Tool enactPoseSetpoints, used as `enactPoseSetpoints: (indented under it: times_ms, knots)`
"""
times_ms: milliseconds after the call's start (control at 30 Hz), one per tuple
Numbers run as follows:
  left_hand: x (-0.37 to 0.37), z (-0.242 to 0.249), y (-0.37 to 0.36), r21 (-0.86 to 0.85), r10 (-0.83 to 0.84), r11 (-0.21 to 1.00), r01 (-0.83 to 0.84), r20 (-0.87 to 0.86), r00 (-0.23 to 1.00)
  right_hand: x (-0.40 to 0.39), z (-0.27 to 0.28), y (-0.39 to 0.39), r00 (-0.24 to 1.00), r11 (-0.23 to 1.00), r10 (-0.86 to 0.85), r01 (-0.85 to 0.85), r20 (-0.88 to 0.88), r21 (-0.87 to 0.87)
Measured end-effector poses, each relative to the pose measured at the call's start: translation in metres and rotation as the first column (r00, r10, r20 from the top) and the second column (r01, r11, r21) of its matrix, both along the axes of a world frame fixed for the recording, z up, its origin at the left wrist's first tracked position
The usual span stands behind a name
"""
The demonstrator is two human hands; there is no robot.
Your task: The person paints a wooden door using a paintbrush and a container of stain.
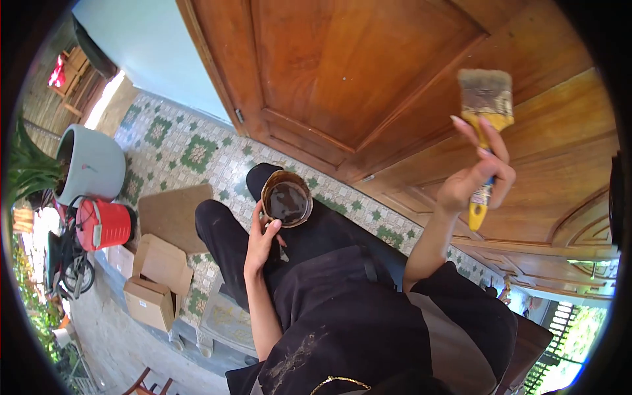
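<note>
My right hand point(480, 174) grips a wide paintbrush point(487, 99) by its yellow and blue handle, with the bristles pointing up in front of the wooden door point(355, 59). Its bristles look brown near the ferrule and paler at the tips. My left hand point(262, 234) is wrapped round the near side of a small round tub point(288, 199) over my lap. Dark brown liquid lies in the tub, and brown smears coat its rim.
Green and white patterned tiles point(197, 153) run along the door's foot. To the left stand a pale planter point(95, 161), a red bucket point(105, 224), a cardboard box point(150, 304) and a flat brown board point(172, 217). A low plastic stool point(227, 322) shows beneath me.
</note>
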State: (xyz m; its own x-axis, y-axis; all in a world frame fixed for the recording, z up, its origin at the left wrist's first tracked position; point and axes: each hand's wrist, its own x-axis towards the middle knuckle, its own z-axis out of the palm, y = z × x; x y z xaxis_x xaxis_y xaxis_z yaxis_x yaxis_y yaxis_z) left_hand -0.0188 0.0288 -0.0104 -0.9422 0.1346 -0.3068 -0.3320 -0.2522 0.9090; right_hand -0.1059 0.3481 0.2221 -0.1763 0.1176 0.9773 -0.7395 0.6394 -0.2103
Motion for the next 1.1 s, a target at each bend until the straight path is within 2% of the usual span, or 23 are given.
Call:
enactPoseSetpoints:
  times_ms: [133,233,300,333,433,567,667,833,933,1000,1100]
  knots:
    - [-0.001,-0.001,0.0,-0.013,-0.008,1.0,0.008,-0.012,1.0,-0.001,0.024,0.019,0.985,0.993,-0.122,0.122,-0.119,-0.008]
    - [0.0,-0.002,-0.001,-0.014,-0.006,1.0,0.006,-0.006,1.0,-0.007,0.026,0.022,0.985,0.994,-0.107,0.103,-0.136,-0.032]
    - [0.001,-0.005,-0.002,-0.009,0.009,1.0,-0.009,-0.001,1.0,-0.01,0.023,0.014,0.997,0.999,-0.031,0.029,-0.067,-0.035]
    - [0.0,-0.005,-0.002,-0.007,0.011,1.0,-0.011,-0.02,1.0,-0.014,0.023,0.011,0.996,0.999,-0.029,0.026,-0.085,-0.035]
    - [0.002,-0.002,-0.002,-0.001,-0.005,1.0,0.005,-0.006,1.0,-0.02,0.024,0.007,0.999,0.999,0.035,-0.036,0.024,0.039]
    - [0.001,-0.007,-0.003,-0.013,0.002,1.0,-0.002,-0.002,1.0,-0.028,0.04,0.01,0.999,0.994,0.015,-0.011,-0.042,0.105]
    - [0.001,-0.006,-0.003,-0.012,-0.003,1.0,0.003,-0.003,1.0,-0.037,0.044,0.015,0.994,0.996,0.066,-0.06,-0.091,0.072]
    - [0.0,-0.005,-0.004,-0.029,-0.007,1.0,0.007,0.005,1.0,-0.041,0.009,0.02,0.996,0.997,0.062,-0.065,-0.067,-0.036]
    - [0.003,-0.008,-0.005,-0.013,-0.003,1.0,0.003,0.017,1.0,-0.036,-0.02,0.025,0.999,1.0,-0.018,0.019,-0.043,0.021]
    - [0.003,-0.011,-0.006,0.0,-0.003,1.0,0.003,0.015,1.0,-0.03,-0.038,0.017,0.998,0.998,-0.053,0.053,-0.037,-0.026]
    - [0.002,-0.008,-0.005,0.002,-0.002,1.0,0.002,0.003,1.0,-0.02,-0.079,0.014,0.994,0.996,-0.09,0.088,0.065,0.025]
